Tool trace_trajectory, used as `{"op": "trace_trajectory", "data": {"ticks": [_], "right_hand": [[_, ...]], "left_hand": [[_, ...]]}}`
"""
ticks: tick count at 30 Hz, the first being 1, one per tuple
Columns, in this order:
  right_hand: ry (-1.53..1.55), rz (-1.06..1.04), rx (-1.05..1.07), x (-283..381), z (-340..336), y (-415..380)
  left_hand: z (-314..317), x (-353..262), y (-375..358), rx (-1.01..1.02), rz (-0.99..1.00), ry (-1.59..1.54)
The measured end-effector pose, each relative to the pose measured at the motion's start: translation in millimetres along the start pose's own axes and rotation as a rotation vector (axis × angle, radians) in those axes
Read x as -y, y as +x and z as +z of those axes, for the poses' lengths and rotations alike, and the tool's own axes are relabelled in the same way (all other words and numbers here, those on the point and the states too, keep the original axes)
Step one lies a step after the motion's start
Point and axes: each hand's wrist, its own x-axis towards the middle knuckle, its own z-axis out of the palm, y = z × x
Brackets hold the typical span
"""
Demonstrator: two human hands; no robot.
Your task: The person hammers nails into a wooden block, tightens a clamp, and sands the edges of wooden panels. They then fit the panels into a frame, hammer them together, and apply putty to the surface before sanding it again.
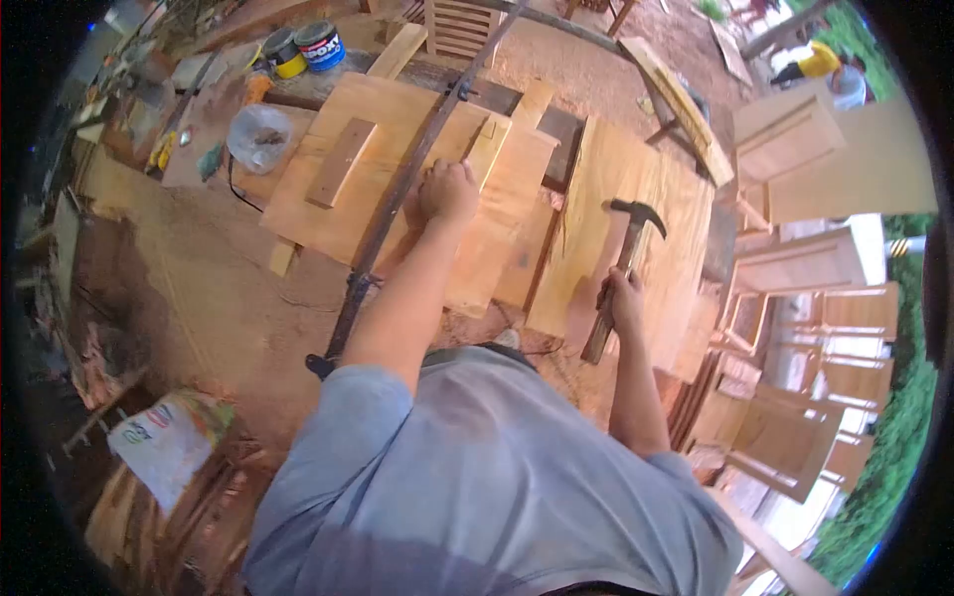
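My right hand point(623, 298) is wrapped round the wooden handle of a claw hammer point(637, 226). Its dark metal head is held up over a pale wooden panel point(621, 179). My left hand point(449, 191) rests with curled fingers on another wooden panel point(397, 119), touching the near end of a small wooden block point(488, 149). What those fingers grip, if anything, is hidden. A long dark metal bar clamp point(417, 154) crosses the panel just left of this hand. Farther left on the same panel lies a second wooden block point(343, 162).
Two cans point(320, 46), one marked epoxy, stand at the back left, beyond a clear plastic bag point(260, 137). Wooden chairs point(795, 417) crowd the right side. A long plank point(681, 109) lies at the back. Another person point(820, 62) is far off, upper right.
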Motion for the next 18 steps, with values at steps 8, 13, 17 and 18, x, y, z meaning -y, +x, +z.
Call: {"op": "trace_trajectory", "data": {"ticks": [8, 13, 17, 18], "right_hand": [[-0.189, -0.174, 0.258, 144.4, 64.9, -22.0], [-0.474, -0.251, 0.34, 199.8, 111.3, -21.8], [-0.724, -0.328, 0.39, 204.6, 139.5, -4.8], [-0.787, -0.306, 0.408, 200.6, 144.4, 2.2]], "left_hand": [[13.0, 2.5, -2.1, 0.064, -0.009, 0.034], [3.7, 0.3, -4.6, 0.096, -0.024, 0.045], [3.4, 0.3, -5.7, 0.087, -0.008, 0.015], [1.8, 0.4, -5.3, 0.078, 0.016, 0.025]]}}
